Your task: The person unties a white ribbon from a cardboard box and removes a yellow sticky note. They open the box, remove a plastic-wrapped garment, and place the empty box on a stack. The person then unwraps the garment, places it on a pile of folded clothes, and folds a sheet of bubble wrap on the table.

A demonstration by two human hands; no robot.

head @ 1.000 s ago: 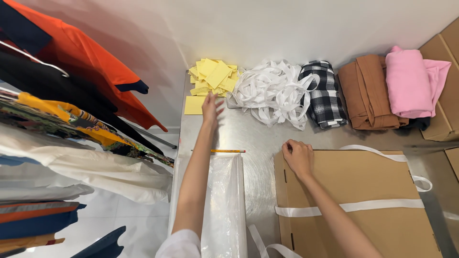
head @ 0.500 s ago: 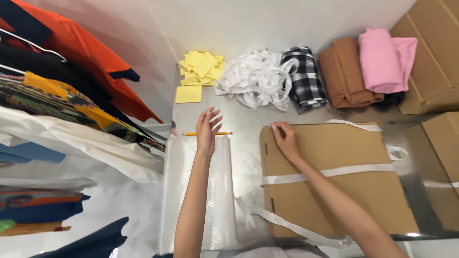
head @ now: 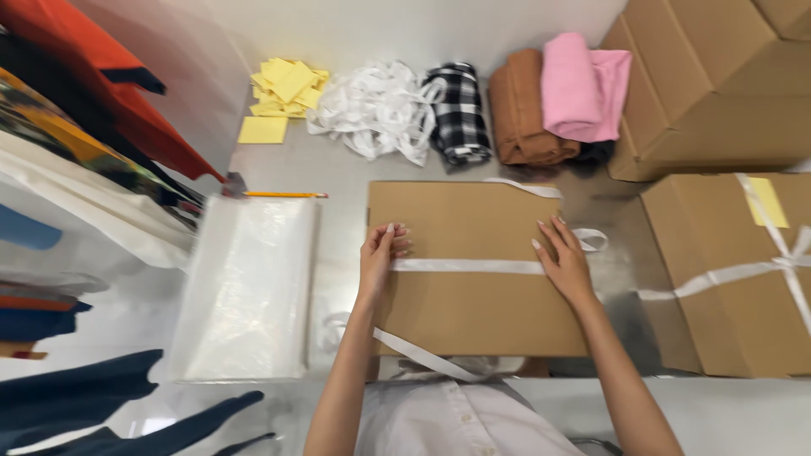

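A flat brown cardboard box [head: 473, 312] lies in front of me with a white ribbon [head: 469, 266] running across its top. My left hand [head: 382, 253] rests on the box's left edge, fingers on the ribbon. On the right side of the box my right hand [head: 564, 257] lies flat, fingers spread by the ribbon's other end. A loose ribbon tail [head: 422, 355] trails off the near edge.
A stack of clear plastic bags [head: 249, 287] lies to the left, a pencil [head: 285, 195] beyond it. Yellow paper slips [head: 283, 84], a heap of white ribbon [head: 372, 110], checked, brown and pink folded cloths line the back. A ribbon-tied box [head: 735, 279] and more boxes stand right. Hanging clothes fill the left.
My left hand has come back from the yellow slips to the box's left edge. My right hand has shifted from the box's left part to its right side.
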